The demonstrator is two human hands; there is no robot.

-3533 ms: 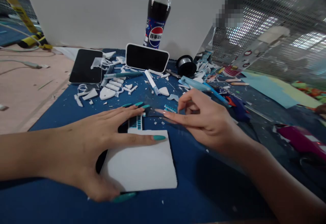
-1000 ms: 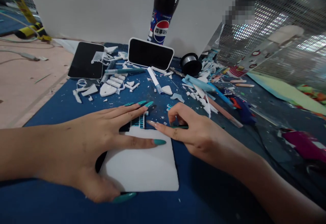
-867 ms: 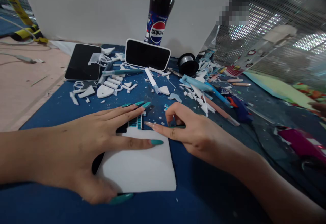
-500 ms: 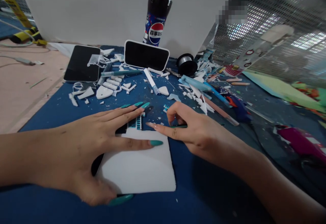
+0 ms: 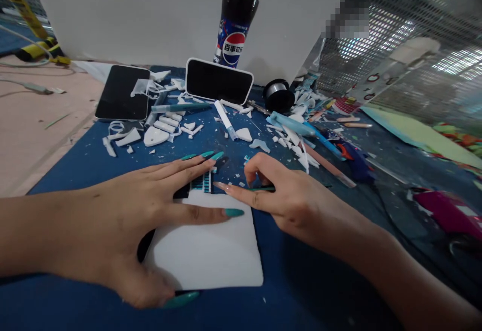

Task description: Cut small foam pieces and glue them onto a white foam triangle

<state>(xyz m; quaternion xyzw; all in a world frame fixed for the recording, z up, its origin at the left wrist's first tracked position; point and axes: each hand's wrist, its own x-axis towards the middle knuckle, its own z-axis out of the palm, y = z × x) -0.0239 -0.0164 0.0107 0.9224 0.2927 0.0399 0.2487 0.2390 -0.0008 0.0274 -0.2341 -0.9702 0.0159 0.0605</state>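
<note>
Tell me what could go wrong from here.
The spread left hand covers part of the small blue-and-white ladder-shaped strip and the flat white sheet; uneven pressure might bend the strip.
The right hand holds a slim dark-green rod, its tip hidden, close to them; a slip could scuff the sheet.
The white-framed black phone stands propped on its long edge, so a jolt might tip it.

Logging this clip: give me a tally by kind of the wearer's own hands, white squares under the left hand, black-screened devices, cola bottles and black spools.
Own hands: 2 (left hand, right hand)
White square: 1
Black-screened devices: 2 (flat device, propped device)
Cola bottle: 1
Black spool: 1
Total: 7
</note>
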